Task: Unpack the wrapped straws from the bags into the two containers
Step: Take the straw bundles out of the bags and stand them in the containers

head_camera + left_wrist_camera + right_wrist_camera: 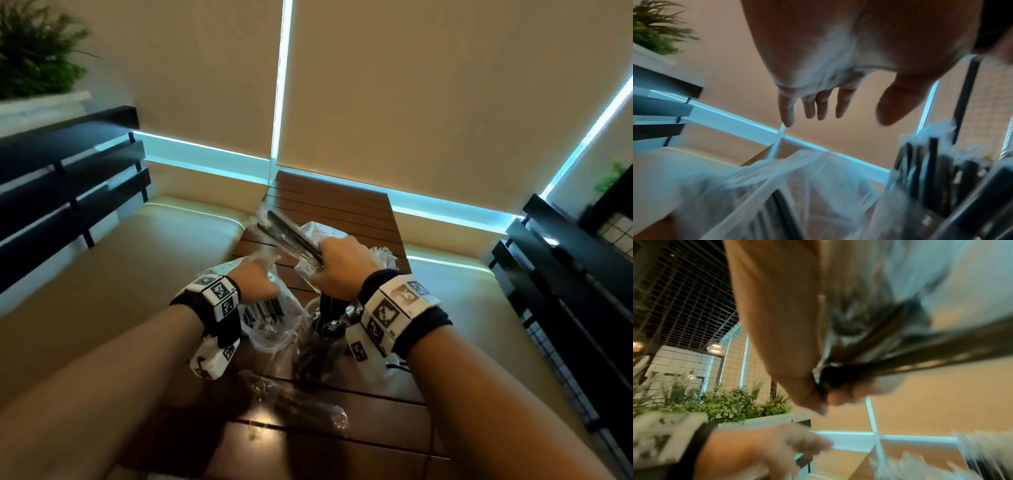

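My right hand (337, 270) grips a bundle of black wrapped straws (286, 233) by one end, above the slatted wooden table (342, 205); the bundle points up and to the left. The right wrist view shows the fingers (838, 395) curled round the blurred bundle (931, 348). My left hand (255, 279) hovers flat over a clear plastic bag (263, 318) that holds more black straws. In the left wrist view its fingers (812, 107) are straight and empty above the bag (797, 186). A clear container (320, 322) with upright black straws stands between my wrists, also visible as container (931, 162).
Another clear bag of straws (301, 407) lies near the table's front edge. Crumpled clear plastic (383, 257) sits behind my right hand. Beige cushioned benches (154, 260) with black slatted backs (68, 178) flank the table. A plant (34, 51) stands at the far left.
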Demonstrator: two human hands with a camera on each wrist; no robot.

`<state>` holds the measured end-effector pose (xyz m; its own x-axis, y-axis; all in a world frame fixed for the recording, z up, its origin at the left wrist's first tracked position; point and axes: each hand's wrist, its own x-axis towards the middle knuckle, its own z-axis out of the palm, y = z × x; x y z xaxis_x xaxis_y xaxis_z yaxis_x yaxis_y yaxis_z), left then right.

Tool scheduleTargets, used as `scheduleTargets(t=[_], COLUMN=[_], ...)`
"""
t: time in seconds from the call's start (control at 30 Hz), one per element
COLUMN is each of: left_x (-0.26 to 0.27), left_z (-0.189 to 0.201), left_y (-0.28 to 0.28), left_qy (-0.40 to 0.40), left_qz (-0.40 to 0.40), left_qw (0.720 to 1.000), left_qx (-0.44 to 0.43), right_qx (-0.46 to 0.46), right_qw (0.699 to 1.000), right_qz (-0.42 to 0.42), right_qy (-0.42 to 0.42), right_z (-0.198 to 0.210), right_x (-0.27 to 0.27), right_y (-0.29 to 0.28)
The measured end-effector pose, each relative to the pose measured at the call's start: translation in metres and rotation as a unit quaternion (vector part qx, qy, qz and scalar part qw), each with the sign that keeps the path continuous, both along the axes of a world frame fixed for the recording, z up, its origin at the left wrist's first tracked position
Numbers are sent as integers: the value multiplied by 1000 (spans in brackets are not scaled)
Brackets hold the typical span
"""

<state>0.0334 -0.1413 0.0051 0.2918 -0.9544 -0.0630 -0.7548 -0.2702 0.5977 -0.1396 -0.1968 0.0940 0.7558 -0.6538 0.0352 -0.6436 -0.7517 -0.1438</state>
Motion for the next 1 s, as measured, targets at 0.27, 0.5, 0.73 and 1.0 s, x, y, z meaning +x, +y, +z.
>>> scheduleTargets(t=[0.27,0.5,0.73,1.0], left_x=[-48,-46,-50,-80], left_z=[85,99,72,79], left_y=[11,-6,-10,-27], left_qy=[460,319,104,-46], left_qz=[-11,151,132,36], left_qw=[857,874,944,962], left_qx=[-232,-336,-283,-268], right_qx=[25,45,4,44], right_qw=[959,962,829,922], right_qz=[15,80,-3,75], right_qy=[-283,-257,-559,-376], right_z=[-37,-21,53,29], right_x=[29,23,-7,3], right_y=[9,3,-4,-2])
